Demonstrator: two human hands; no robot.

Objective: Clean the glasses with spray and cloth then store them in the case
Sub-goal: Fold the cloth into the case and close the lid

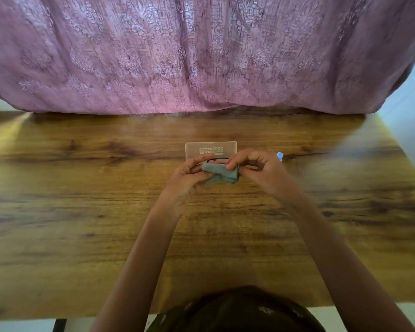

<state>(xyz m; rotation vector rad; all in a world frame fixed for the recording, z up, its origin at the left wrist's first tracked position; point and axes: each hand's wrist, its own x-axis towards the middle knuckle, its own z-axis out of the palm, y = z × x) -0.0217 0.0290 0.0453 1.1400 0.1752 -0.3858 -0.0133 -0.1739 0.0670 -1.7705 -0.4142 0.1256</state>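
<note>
Both my hands are raised over the middle of the wooden table. My left hand grips the dark-framed glasses, of which only a thin piece of rim shows. My right hand pinches a grey cloth against the glasses, with the cloth bunched between the two hands. A translucent rectangular case with printed text lies flat just beyond my hands. The light blue cap of the spray bottle peeks out behind my right hand; the rest of the bottle is hidden.
A pink patterned curtain hangs along the table's far edge. The near edge of the table runs just above my dark patterned clothing. A pale wall shows at the right.
</note>
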